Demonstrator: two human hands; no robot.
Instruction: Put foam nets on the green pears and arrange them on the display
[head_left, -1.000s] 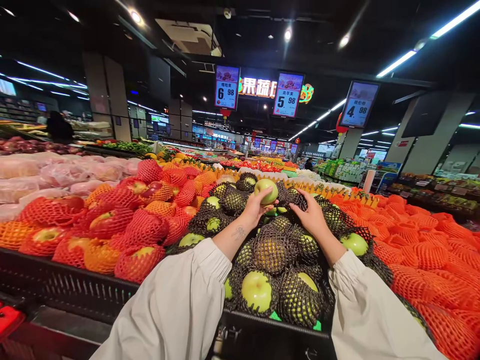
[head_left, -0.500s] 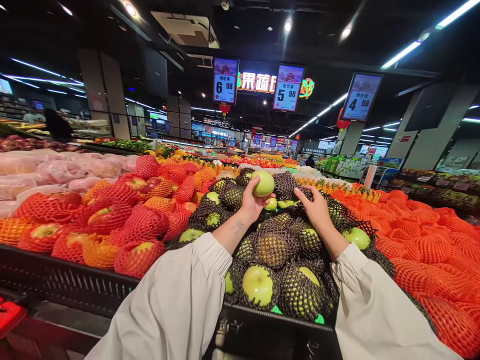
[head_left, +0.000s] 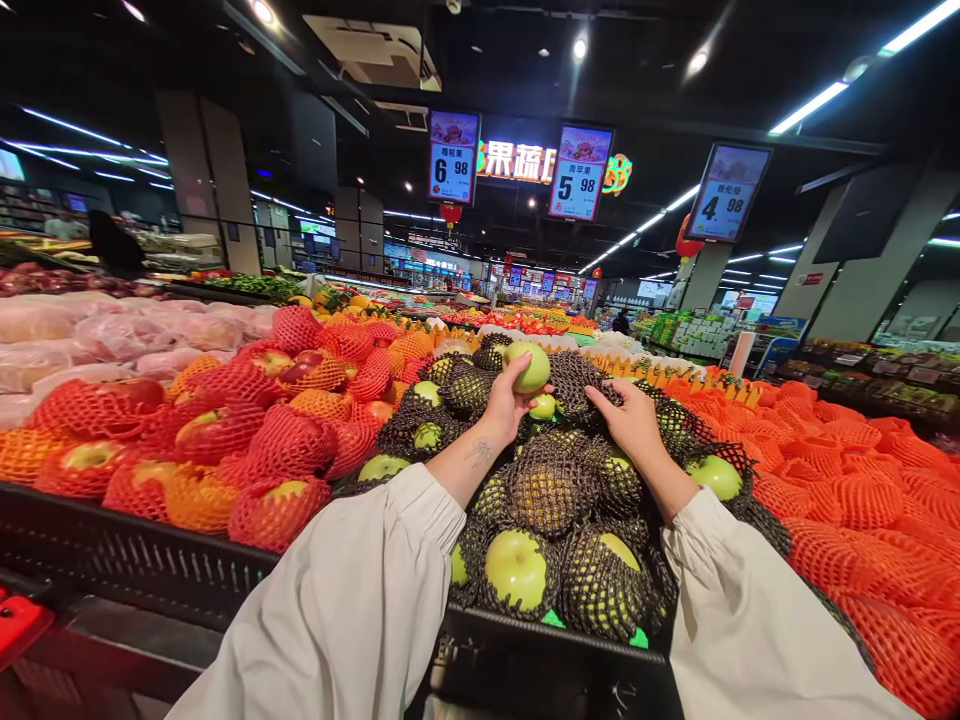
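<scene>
My left hand (head_left: 507, 408) is closed around a bare green apple (head_left: 532, 367), raised above the far part of the green apple pile. Just to its right, my right hand (head_left: 631, 418) pinches the edge of a black foam fruit net (head_left: 574, 384), which hangs beside the apple, off it. Below both hands lie several green apples in black nets; one net-covered apple (head_left: 546, 494) sits between my wrists. Nearer the front, another green apple (head_left: 516, 570) shows through its open net. The fingertips of my right hand are partly hidden by the net.
A black crate edge (head_left: 555, 632) runs along the front. Red and yellow apples in pink and orange nets (head_left: 292, 450) fill the left side, fruit in orange nets (head_left: 862, 490) the right. Price screens (head_left: 582, 172) hang overhead.
The apple and the black net have shifted very slightly to the right. The net now spreads a little wider and lower between my hands.
</scene>
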